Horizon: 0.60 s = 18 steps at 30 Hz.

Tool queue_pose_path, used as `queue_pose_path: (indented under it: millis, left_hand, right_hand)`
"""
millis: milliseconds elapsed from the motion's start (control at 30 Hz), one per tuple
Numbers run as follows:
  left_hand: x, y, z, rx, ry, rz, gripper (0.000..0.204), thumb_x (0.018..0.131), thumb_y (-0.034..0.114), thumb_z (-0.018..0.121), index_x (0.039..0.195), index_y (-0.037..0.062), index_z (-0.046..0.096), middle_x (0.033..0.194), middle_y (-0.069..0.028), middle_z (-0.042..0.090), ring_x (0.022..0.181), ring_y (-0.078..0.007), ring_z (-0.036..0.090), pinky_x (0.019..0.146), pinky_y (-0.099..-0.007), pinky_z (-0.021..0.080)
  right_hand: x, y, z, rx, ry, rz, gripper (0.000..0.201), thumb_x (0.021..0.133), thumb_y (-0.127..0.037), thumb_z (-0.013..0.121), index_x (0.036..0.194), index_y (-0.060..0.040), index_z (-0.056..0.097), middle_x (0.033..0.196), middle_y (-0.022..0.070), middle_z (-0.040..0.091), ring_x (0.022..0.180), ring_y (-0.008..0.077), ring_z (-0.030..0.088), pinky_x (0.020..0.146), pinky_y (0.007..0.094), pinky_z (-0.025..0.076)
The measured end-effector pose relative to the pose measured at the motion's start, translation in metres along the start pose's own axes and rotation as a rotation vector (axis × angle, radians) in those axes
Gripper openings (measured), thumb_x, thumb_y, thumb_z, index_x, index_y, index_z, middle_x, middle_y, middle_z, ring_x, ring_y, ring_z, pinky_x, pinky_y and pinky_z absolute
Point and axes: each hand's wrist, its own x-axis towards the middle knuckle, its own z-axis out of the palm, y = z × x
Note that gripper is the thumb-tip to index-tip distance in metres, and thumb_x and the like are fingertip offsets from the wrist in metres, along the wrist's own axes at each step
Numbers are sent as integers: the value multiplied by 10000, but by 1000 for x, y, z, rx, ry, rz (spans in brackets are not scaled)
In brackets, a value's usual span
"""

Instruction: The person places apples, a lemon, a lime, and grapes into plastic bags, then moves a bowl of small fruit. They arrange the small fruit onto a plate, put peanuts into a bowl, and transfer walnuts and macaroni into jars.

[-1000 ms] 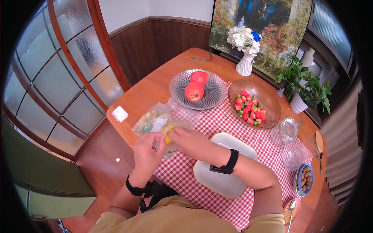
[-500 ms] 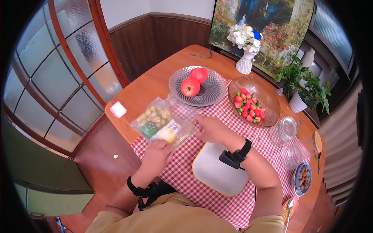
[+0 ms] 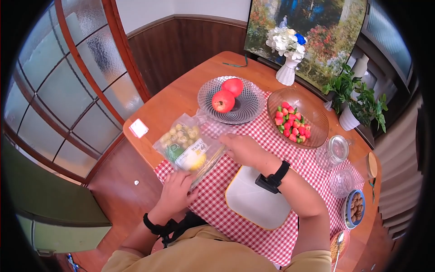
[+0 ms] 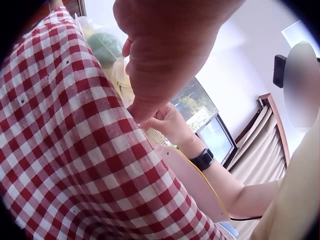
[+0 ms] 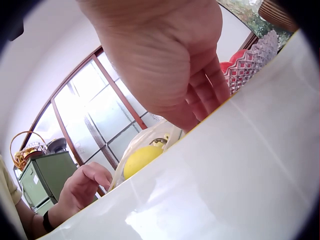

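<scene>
A clear plastic zip bag [image 3: 179, 140] lies on the table, holding several round pale-green fruits, a green item and a yellow lemon [image 5: 142, 161]. It has a white label with print. My left hand [image 3: 176, 192] is at the bag's near corner, fingers over the edge and thumb apart on the other side. At the opposite end of the same edge, my right hand [image 3: 244, 149] pinches the plastic. The right thumb and fingers meet near that edge in the left wrist view. A white rectangular dish [image 3: 258, 199] with a yellow rim stands below my right forearm.
Behind the bag is a glass bowl [image 3: 251, 106] with two red apples [image 3: 223, 101]. An amber bowl [image 3: 319, 120] of strawberries, a glass jar [image 3: 337, 149], a glass cup [image 3: 342, 183] and a bowl of walnuts [image 3: 357, 206] line the right. A checkered cloth [image 3: 208, 199] covers the table's middle.
Both hands were together over the bag a second ago, then moved apart to its two ends, leaving the fruit in view. Since then the left hand has shifted slightly toward the body.
</scene>
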Motion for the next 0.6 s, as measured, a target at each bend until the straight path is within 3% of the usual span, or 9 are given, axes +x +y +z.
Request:
queue_pose_path:
  millis: [167, 400, 467, 600]
  left_hand:
    - [-4, -2, 8, 50, 39, 14, 377, 696, 123, 706, 1051, 57, 598, 1031, -100, 574, 930, -273, 552, 807, -388, 411]
    - [1, 8, 10, 74, 189, -58, 375, 696, 107, 702, 1048, 42, 592, 1035, -128, 576, 921, -284, 556, 799, -393, 409]
    - [1, 5, 12, 94, 197, -76, 372, 697, 107, 707, 1047, 49, 595, 1025, -121, 583, 912, -281, 559, 796, -391, 409]
    - [-2, -2, 14, 159, 222, -80, 332, 700, 97, 713, 1017, 71, 618, 964, -90, 604, 877, -268, 570, 787, -380, 407]
  right_hand:
    - [-2, -5, -2, -74, 104, -121, 229, 850, -110, 546, 1079, -100, 566, 939, 129, 614, 821, 339, 635, 676, 447, 514]
    - [4, -10, -4, -109, 136, -170, 264, 863, -130, 535, 1120, -112, 591, 893, 107, 601, 795, 318, 632, 669, 429, 516]
    - [5, -16, -7, -91, 220, -186, 132, 836, -117, 595, 964, -86, 610, 904, 87, 601, 798, 293, 629, 649, 399, 522]
    - [5, -18, -9, -86, 225, -192, 134, 838, -110, 590, 968, -88, 612, 905, 85, 601, 795, 290, 628, 646, 392, 522]
